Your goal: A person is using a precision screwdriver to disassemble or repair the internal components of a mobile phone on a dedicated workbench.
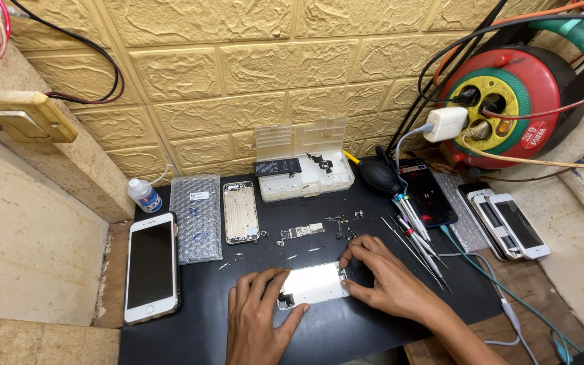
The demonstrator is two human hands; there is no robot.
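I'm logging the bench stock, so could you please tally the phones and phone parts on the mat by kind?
Whole phones: 4 (one left, three stacked right)
Empty phone housing: 1
Logic board: 1
Screen panel under both hands: 1
Battery: 1
Total: 8

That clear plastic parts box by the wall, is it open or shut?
Open. The parts box has its lid leaning up against the brick wall, and its white compartments are bare to view, with a dark flat part lying across them.
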